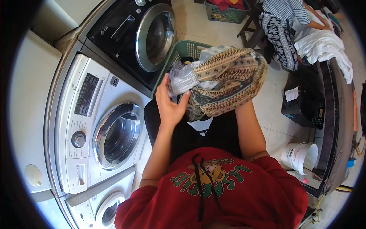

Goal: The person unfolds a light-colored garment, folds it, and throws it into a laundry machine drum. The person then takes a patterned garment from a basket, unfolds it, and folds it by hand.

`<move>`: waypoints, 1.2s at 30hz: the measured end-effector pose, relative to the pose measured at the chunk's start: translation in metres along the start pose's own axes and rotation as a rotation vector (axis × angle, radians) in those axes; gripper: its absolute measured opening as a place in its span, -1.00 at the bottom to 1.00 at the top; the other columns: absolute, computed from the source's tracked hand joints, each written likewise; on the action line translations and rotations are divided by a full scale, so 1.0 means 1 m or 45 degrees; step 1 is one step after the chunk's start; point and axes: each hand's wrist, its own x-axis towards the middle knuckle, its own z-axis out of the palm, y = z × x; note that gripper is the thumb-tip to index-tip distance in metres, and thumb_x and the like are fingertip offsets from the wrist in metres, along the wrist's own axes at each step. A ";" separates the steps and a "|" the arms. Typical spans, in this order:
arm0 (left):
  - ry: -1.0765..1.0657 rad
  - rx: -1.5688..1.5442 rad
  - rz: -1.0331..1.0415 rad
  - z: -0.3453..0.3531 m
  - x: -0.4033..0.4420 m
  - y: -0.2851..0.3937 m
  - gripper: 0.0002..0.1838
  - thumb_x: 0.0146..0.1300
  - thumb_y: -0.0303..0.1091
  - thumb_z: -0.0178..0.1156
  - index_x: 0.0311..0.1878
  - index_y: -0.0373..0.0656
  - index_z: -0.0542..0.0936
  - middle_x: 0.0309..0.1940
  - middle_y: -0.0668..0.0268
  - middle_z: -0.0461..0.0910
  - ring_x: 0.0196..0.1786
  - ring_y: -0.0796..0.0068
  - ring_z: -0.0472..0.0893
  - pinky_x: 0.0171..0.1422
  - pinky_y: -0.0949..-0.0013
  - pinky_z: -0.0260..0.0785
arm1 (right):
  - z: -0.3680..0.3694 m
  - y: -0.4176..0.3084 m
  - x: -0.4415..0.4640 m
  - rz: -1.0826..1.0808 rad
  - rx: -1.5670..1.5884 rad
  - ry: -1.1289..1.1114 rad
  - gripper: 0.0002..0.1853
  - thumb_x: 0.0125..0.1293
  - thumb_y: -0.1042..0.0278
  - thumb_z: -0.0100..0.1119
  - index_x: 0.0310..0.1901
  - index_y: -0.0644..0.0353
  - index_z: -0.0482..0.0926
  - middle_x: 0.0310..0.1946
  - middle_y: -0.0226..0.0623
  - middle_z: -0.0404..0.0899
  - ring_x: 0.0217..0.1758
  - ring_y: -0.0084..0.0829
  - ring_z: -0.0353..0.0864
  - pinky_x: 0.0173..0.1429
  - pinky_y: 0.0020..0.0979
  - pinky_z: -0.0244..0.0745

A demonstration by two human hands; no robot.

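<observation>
A patterned garment (232,82) in tan, cream and dark bands is bunched up in front of me, over the laundry basket (185,46). At its left end is a pale, gathered, band-like part. My left hand (171,105) grips this end, thumb on the near side and fingers at the left edge. My right forearm reaches up under the garment's right side, and the cloth hides my right hand. Below the garment, darker and grey clothes (177,70) lie in the green basket.
Front-loading washing machines, one white (114,133) and one black (154,38), stand at left. Another basket (227,13) with red cloth is at the top. A person (282,30) handles white cloth (324,45) at upper right. A black basket (301,103) and white bucket (299,156) stand at right.
</observation>
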 end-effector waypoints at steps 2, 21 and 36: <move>-0.231 -0.026 -0.177 -0.004 0.000 -0.030 -0.81 0.04 -0.57 0.11 -0.22 -0.26 0.53 -0.43 0.29 0.51 -0.40 0.52 0.45 -0.26 0.53 0.31 | 0.009 -0.002 0.007 -0.025 -0.121 0.317 -0.47 0.35 -0.07 -0.27 0.21 0.08 0.27 0.16 -0.14 0.33 0.19 -0.16 0.33 0.28 -0.01 0.20; -1.027 -0.175 -0.227 -0.010 -0.006 -0.043 -0.50 0.11 -0.33 0.22 0.13 -0.25 0.40 -0.06 0.14 0.50 -0.02 0.38 0.49 0.05 0.46 0.33 | -0.009 -0.020 0.005 -0.046 -1.415 0.060 -0.56 0.24 0.15 -0.09 0.10 0.17 0.41 -0.02 -0.16 0.50 0.02 -0.31 0.49 0.14 -0.34 0.37; -0.018 -0.756 -0.761 -0.044 0.060 -0.046 -0.67 0.17 -0.46 0.01 0.04 -0.24 0.42 -0.24 0.22 0.52 -0.32 0.57 0.46 -0.18 0.60 0.29 | -0.051 -0.064 -0.029 0.074 -1.595 0.343 -0.63 0.20 0.27 0.09 0.00 0.29 0.46 -0.07 -0.18 0.54 -0.07 -0.26 0.53 -0.01 -0.26 0.46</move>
